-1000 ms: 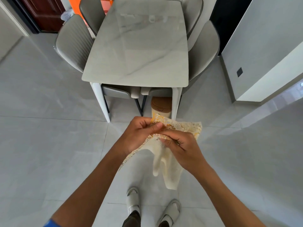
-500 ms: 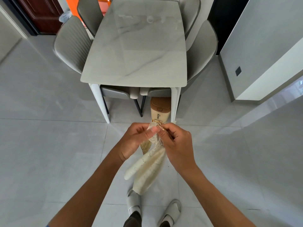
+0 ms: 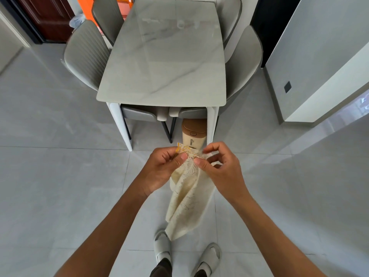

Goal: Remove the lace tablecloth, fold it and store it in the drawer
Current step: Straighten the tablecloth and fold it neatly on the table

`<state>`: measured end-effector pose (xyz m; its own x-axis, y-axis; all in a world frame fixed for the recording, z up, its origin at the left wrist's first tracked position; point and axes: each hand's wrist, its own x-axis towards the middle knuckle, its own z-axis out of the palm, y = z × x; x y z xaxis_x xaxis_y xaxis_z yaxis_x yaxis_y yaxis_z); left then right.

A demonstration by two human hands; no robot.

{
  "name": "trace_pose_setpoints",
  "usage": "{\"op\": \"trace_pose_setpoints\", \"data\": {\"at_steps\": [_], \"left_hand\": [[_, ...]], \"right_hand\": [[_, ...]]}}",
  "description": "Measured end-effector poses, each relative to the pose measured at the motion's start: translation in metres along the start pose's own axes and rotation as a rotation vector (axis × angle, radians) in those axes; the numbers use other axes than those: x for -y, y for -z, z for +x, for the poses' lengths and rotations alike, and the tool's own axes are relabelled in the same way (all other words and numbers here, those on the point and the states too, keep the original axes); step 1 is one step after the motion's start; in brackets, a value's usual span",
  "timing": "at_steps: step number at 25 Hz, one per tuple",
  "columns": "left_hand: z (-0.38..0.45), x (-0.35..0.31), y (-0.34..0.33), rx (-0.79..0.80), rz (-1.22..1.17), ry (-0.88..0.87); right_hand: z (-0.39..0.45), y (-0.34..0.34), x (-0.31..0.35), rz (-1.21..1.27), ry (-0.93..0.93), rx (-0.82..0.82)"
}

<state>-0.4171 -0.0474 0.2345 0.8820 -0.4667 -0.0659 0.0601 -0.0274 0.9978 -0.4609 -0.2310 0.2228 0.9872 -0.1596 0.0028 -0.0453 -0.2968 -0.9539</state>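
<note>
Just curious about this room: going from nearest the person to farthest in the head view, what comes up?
Slippers → hanging lace tablecloth → left hand and right hand pinching it → beige bin → marble table → dark door.

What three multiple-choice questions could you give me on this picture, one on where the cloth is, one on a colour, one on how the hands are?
1. Where is the lace tablecloth?
A. spread on the table
B. hanging from both hands above the floor
C. in a drawer

2. What colour is the tabletop?
A. pale grey marble
B. black
C. dark wood

3. How are the hands?
A. both flat and open
B. only the left holds the cloth
C. both pinch the cloth's top edge

Answers: B, it dangles toward the slippers; A, light with faint veins; C, left hand and right hand each pinch the cloth with the thumb.
</note>
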Motion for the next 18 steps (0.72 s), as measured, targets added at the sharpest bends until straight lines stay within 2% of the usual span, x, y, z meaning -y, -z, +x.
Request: {"op": "trace_pose_setpoints", "data": {"at_steps": [3, 4, 6, 10, 14, 16, 18], "left_hand": [[0.002, -0.007, 0.008, 0.068, 0.016, 0.031], [0.002, -0.008, 0.009, 0.099, 0.033, 0.042], [0.002, -0.009, 0.011, 0.126, 0.045, 0.064], [-0.002, -0.013, 0.012, 0.074, 0.012, 0.082], [0.000, -0.015, 0.005, -0.025, 0.165, -0.013], [0.002, -0.020, 0.007, -0.018, 0.215, -0.075], [0.005, -0.029, 0.015, -0.051, 0.242, -0.125]], "right_hand": [[0.009, 0.009, 0.005, -0.154, 0.169, 0.170], [0.014, 0.009, 0.008, -0.147, 0.202, 0.227], [0.022, 0.008, 0.014, -0.026, 0.144, 0.313], [0.024, 0.003, 0.014, 0.065, 0.070, 0.261], [0.025, 0.000, 0.009, 0.027, 0.119, 0.243], [0.028, 0.008, 0.001, -0.016, 0.119, 0.339], [0.031, 0.019, -0.012, -0.168, 0.105, 0.445]]}}
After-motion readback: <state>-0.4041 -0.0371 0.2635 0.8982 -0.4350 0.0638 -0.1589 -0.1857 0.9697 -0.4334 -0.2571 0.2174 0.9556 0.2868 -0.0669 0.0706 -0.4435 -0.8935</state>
